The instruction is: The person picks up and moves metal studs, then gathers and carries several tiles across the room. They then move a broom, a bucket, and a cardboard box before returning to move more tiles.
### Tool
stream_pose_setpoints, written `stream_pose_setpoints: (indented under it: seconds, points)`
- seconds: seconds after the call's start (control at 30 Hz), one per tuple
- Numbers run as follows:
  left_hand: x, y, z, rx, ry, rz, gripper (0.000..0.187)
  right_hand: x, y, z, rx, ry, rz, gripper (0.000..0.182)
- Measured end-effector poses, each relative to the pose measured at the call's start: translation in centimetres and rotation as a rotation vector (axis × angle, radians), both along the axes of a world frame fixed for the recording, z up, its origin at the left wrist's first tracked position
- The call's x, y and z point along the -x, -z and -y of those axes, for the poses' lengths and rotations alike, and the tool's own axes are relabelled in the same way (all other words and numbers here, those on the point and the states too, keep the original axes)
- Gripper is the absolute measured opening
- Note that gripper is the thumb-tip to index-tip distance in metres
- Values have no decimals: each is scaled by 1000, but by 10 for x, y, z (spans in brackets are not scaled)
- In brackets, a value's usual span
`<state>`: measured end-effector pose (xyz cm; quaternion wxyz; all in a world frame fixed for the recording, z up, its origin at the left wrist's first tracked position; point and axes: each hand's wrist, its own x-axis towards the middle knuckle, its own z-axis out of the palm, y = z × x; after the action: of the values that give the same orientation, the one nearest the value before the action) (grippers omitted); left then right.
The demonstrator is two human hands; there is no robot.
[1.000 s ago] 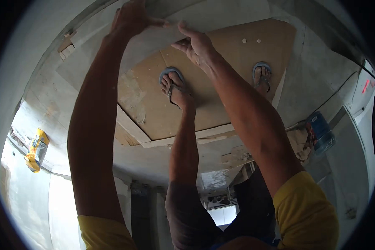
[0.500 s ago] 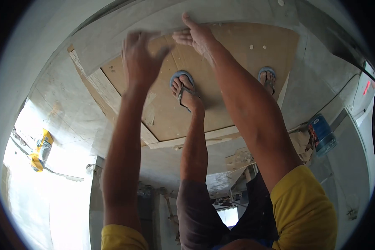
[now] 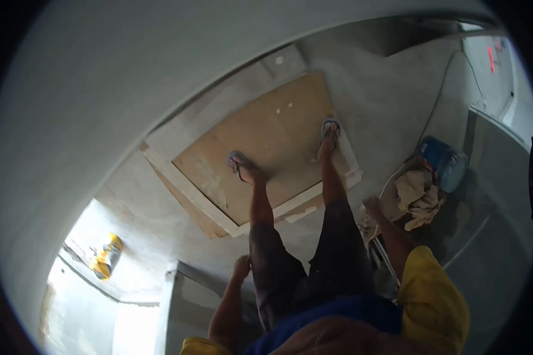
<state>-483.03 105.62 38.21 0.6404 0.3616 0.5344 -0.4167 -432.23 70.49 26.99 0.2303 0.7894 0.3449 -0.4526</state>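
My left hand (image 3: pixel 241 267) hangs low beside my left thigh, close to the dark shorts (image 3: pixel 272 254). Out to the other side, my right hand (image 3: pixel 373 207) is held away from my leg, above the floor near some crumpled brown paper (image 3: pixel 417 195). Both hands are small and blurred, so how their fingers are set does not show, and I see no object in either. My feet, in grey flip-flops (image 3: pixel 237 160), stand on a brown board (image 3: pixel 278 142) with pale strips along its edges.
A blue, partly see-through bucket (image 3: pixel 447 165) lies by the crumpled paper on the right. A cable (image 3: pixel 435 106) runs over the grey floor there. At the left is a yellow bag (image 3: pixel 106 257) near a bright opening. A pale wall (image 3: pixel 89 106) curves along the upper left.
Both hands have dropped from in front of me, over the board's far edge, to my sides. The view has turned and pulled back, showing both legs and more wall.
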Motion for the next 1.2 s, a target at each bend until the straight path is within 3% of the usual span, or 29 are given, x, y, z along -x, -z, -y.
stream_pose_setpoints:
  seconds: [0.03, 0.07, 0.1, 0.13, 0.17, 0.2, 0.23, 0.27, 0.33, 0.37, 0.4, 0.47, 0.57, 0.67, 0.73, 0.77, 0.8, 0.83, 0.87, 0.9, 0.93, 0.97, 1.0, 1.03, 1.07, 1.1, 1.13, 1.17, 1.2]
  points:
    - [-17, -39, 0, 37, -178, -202, 45, -21, -95, -17, 371, -73, -201, 37]
    - [-15, -52, -1, 82, -136, -266, 52, -23, -135, 34, 382, 342, -63, 36]
    - [-66, -93, -12, 159, -389, -389, 64, -22, -165, 95, 20, 258, -15, 36]
    - [-90, -119, -18, 226, -425, -382, 69, -35, -228, 68, 124, 651, 80, 41]
    - [-132, -156, -19, 172, -300, -355, 71, -48, -266, 82, 154, 849, -15, 39]
    - [-163, -158, -19, 152, -200, -350, 73, -59, -288, 94, 146, 967, -115, 38]
    - [-219, -192, -29, 154, -127, -294, 80, -68, -303, 103, 105, 1105, -204, 37]
    - [-253, -186, -32, 115, -83, -240, 80, -74, -311, 105, 45, 1259, -275, 36]
    - [-296, -162, -31, 8, 69, 109, 89, -79, -310, 100, -83, 1501, -277, 36]
    - [-350, -192, -40, 36, 25, 181, 90, -80, -303, 97, -149, 1612, -247, 38]
    - [-383, -199, -44, 28, 59, 204, 90, -89, -312, 89, -207, 1492, -191, 38]
    - [-451, -197, -57, -203, 363, 104, 79, -123, -329, 64, -308, 1359, -97, 38]
    - [-547, -213, -76, -168, 330, 257, 79, -183, -319, 51, -492, 1318, 24, 36]
    - [-644, -240, -84, -216, 369, 402, 77, -252, -330, 40, -701, 1493, 124, 30]
    - [-713, -267, -77, -461, 463, 622, 60, -299, -356, 35, -765, 1562, 128, 30]
    - [-750, -257, -85, -586, 590, 712, 52, -320, -345, 44, -766, 1429, 171, 29]
    - [-782, -250, -97, -705, 717, 789, 45, -329, -347, 49, -747, 1448, 160, 29]
    - [-822, -266, -95, -889, 652, 951, 41, -347, -354, 51, -748, 1447, 231, 28]
    - [-868, -316, -88, -990, 663, 983, 36, -369, -362, 54, -757, 1439, 315, 27]
    - [-915, -325, -94, -959, 477, 1083, 30, -381, -365, 61, -746, 1445, 327, 27]
    - [-962, -369, -92, -1088, 454, 1236, 23, -383, -350, 73, -801, 1317, 483, 29]
    - [-1006, -429, -83, -1049, 331, 1329, 19, -378, -332, 86, -848, 1188, 627, 31]
    - [-1044, -492, -77, -1213, 352, 1444, 18, -374, -316, 100, -833, 1215, 627, 31]
    - [-1074, -566, -58, -1225, 254, 1537, 17, -371, -300, 116, -831, 1430, 414, 25]
    - [-1103, -613, -52, -1246, 148, 1730, 16, -365, -281, 130, -827, 1634, 186, 20]
    - [-1117, -664, -38, -1088, -74, 1925, 17, -356, -260, 138, -824, 1667, 183, 20]
    - [-1137, -705, -29, -1275, -92, 2397, 13, -341, -238, 145, -710, 1795, 187, 20]
    - [-1150, -740, -18, -1297, -156, 2649, 15, -318, -217, 156, -582, 1915, 185, 19]
    - [-1161, -771, -6, -1309, -147, 2853, 17, -279, -183, 171, -637, 1793, 192, 22]
